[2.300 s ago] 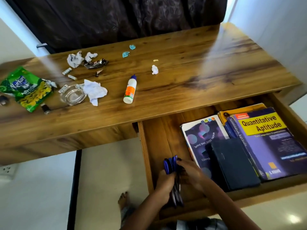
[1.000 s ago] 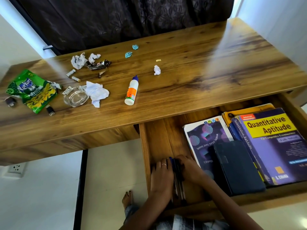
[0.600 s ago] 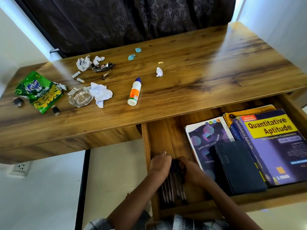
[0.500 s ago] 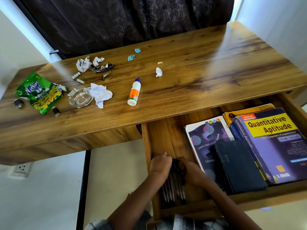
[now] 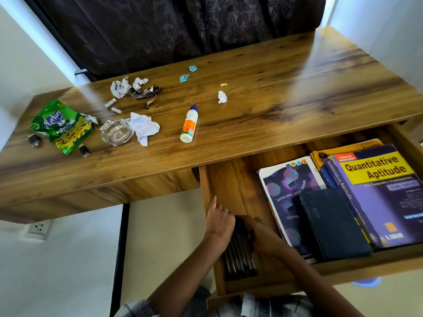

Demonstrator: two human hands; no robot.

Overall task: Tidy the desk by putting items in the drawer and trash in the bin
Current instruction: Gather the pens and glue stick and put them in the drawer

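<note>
Both your hands are down in the open drawer, near-left corner. Left hand and right hand have fingers curled around the pens lying flat there.

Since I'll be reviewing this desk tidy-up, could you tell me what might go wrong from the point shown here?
1. The pens lie loose at the drawer's left end under both hands, left hand and right hand; they may roll or scatter when the drawer is pushed shut.
2. The glass ashtray touches a crumpled paper; grabbing the paper carelessly could drag it.
3. The glue bottle lies on its side and could roll.
</note>
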